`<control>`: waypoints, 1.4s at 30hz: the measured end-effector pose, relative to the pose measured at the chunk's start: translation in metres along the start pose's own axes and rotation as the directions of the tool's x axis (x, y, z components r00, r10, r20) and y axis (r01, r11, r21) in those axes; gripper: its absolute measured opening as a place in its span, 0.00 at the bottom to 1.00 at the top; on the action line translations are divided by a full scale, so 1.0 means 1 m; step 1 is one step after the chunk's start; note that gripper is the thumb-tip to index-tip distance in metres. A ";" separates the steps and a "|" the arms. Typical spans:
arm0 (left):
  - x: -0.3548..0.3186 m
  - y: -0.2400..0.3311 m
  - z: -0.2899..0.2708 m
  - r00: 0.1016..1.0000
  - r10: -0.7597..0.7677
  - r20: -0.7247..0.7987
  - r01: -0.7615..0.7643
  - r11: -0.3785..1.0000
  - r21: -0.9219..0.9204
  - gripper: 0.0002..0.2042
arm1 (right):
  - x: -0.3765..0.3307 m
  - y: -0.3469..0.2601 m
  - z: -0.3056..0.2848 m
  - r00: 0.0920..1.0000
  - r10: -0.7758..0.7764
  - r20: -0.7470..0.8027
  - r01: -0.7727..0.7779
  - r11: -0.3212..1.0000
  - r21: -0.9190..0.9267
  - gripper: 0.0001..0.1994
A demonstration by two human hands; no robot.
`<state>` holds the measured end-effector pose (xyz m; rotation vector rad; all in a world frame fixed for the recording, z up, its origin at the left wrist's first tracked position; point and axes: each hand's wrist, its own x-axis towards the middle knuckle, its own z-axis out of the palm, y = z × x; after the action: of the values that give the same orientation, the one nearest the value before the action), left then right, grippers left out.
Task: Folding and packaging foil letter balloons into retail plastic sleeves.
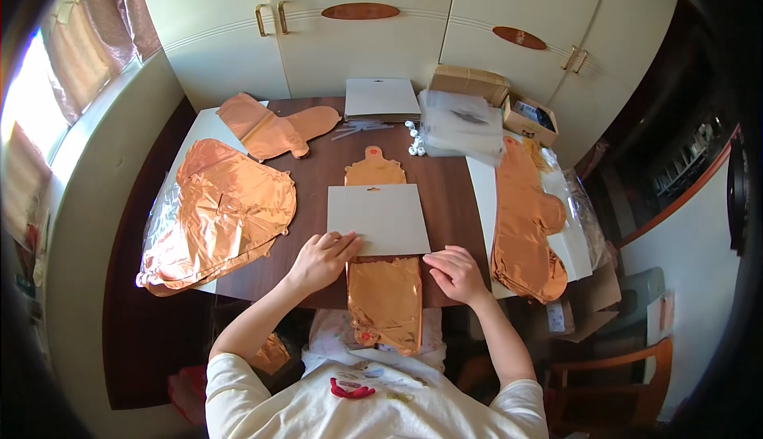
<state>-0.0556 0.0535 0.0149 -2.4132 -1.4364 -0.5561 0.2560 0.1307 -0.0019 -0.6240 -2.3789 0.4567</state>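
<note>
A white card (pixel 377 220) with a small slot near its far edge lies on top of a flattened copper-coloured foil balloon (pixel 385 296). The foil sticks out beyond the card's far edge, and a longer part comes toward me over the table's front edge. At the card's near left corner, my left hand (pixel 322 262) has its fingers closed together on the card; its thumb is not clearly visible. My right hand (pixel 459 274) is by the near right corner, fingers bent and thumb apart, with nothing visible between them.
More copper foil balloons lie at the left (pixel 230 208), far left (pixel 274 127) and right (pixel 524 224) of the brown table (pixel 310 188). Behind are a stack of white cards (pixel 381 99), clear plastic bags (pixel 461 121), thin plastic straws (pixel 362 128), small white pieces (pixel 415 141) and a cardboard box (pixel 531 121).
</note>
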 end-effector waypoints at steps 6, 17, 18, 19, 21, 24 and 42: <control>-0.004 0.006 -0.001 0.993 -0.037 0.109 0.045 0.996 -0.081 0.18 | 0.015 -0.001 -0.005 0.991 -0.040 0.125 0.059 0.986 -0.156 0.23; -0.017 -0.001 0.001 0.990 -0.069 0.119 0.092 0.977 -0.194 0.17 | 0.011 0.006 0.005 0.943 -0.029 0.331 0.091 0.981 -0.174 0.24; -0.018 0.000 0.001 0.988 -0.072 0.134 0.099 0.973 -0.208 0.18 | 0.011 0.007 0.004 0.935 -0.036 0.354 0.104 0.979 -0.174 0.26; -0.018 0.000 -0.001 0.988 -0.070 0.137 0.098 0.972 -0.211 0.18 | 0.011 0.007 0.003 0.934 -0.033 0.355 0.100 0.980 -0.173 0.26; -0.020 0.001 -0.006 0.985 -0.043 0.166 0.076 0.977 -0.201 0.21 | 0.011 0.004 0.000 0.928 -0.031 0.372 0.096 0.983 -0.157 0.28; -0.023 0.003 -0.007 0.977 -0.045 0.207 0.090 0.972 -0.218 0.25 | 0.010 -0.001 -0.002 0.926 -0.012 0.377 0.070 0.988 -0.139 0.28; -0.030 0.032 -0.028 0.884 0.005 0.468 0.034 0.997 -0.075 0.45 | -0.007 -0.020 -0.001 0.882 0.029 0.470 0.107 0.960 -0.260 0.43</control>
<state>-0.0454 0.0028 0.0248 -2.7298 -1.6351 -0.0203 0.2554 0.1101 0.0050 -0.6424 -2.9521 0.2743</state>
